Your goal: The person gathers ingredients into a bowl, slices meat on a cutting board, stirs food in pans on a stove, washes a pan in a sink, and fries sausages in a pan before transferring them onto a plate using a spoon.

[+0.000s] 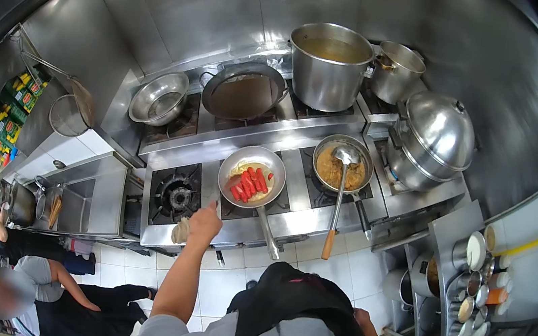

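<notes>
My left hand [205, 223] is stretched over the front edge of the stove, index finger pointing toward a frying pan. A crumpled beige cloth [181, 230] sits against the palm side, with the other fingers curled at it. The frying pan [227, 164] rests on a burner and holds red stick-shaped pieces [250, 184] over a pale yellow layer. Its handle [267, 232] points toward me, touched by neither hand. My right hand [363, 318] is low at my right side by the black apron [297, 291]; its fingers are mostly hidden.
Right of the frying pan, a ladle [342, 178] lies across a pan of brown sauce [326, 171]. Behind stand a wok [241, 96], a large stockpot [328, 80] and a domed steamer [440, 133]. A bare burner [177, 191] is at left. Other people [57, 283] are at lower left.
</notes>
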Demonstrator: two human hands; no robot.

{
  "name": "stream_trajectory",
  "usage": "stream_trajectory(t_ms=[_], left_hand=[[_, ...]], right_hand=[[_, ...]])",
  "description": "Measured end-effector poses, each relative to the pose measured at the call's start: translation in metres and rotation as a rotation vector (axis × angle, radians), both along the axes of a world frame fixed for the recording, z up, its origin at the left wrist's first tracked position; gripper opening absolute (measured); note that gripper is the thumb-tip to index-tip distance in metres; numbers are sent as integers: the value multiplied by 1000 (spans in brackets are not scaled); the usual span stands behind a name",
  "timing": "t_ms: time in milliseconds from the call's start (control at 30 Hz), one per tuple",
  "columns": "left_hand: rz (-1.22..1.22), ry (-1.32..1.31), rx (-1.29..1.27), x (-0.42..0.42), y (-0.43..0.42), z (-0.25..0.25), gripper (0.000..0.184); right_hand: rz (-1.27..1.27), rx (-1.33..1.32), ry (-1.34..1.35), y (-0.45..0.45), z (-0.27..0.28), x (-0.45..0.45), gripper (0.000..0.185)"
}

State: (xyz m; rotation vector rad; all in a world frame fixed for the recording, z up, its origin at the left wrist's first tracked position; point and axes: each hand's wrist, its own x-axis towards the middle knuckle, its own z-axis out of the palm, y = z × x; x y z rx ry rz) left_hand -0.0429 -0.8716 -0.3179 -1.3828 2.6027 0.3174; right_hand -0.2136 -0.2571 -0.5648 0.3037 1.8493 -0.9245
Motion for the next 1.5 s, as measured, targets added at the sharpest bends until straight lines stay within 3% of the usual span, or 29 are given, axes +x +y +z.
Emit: stream_trajectory(t_ms=[67, 200, 267, 367, 533, 733, 800, 967, 1100, 1233, 1300, 1433, 1500], left_hand=[[-2, 30, -137, 2, 4, 23, 39], [24, 28, -137, -4, 2, 5, 37], [18, 33, -65, -10, 4, -19, 36], [94, 116, 38, -25, 21, -25, 34], [83, 186, 107, -48, 23, -28, 32], [-15, 237, 59, -71, 32, -17, 50], [-39, 145, 80, -75, 35, -21, 57], [-6, 83, 29, -42, 15, -23, 54], [-26, 114, -4, -45, 18, -1, 55], [-97, 86, -28, -65, 27, -18, 58], [-123, 46, -10, -63, 22, -29, 60], [-41, -6, -33, -35, 6, -5, 38], [-74, 12, -41, -24, 7, 18, 40]], right_hand=[[51, -2, 9, 13, -8, 9, 24], [16, -57, -46, 24, -5, 11, 23], [3, -71, -55, 23, -5, 5, 23], [-286, 0, -131, -3, -2, -16, 24], [-293, -76, -90, -41, 17, -34, 31], [-258, -73, -104, -49, 17, -31, 31], [-276, -68, -144, -41, 7, -26, 30], [-320, -26, -149, -11, -2, -11, 28], [-213, 0, -103, 9, -11, 7, 28], [19, 32, -32, 16, -12, 10, 27], [-297, 43, -165, 3, -11, 3, 25], [-383, -51, -107, -14, -2, -16, 26], [-406, -95, -80, -20, 3, -21, 28]])
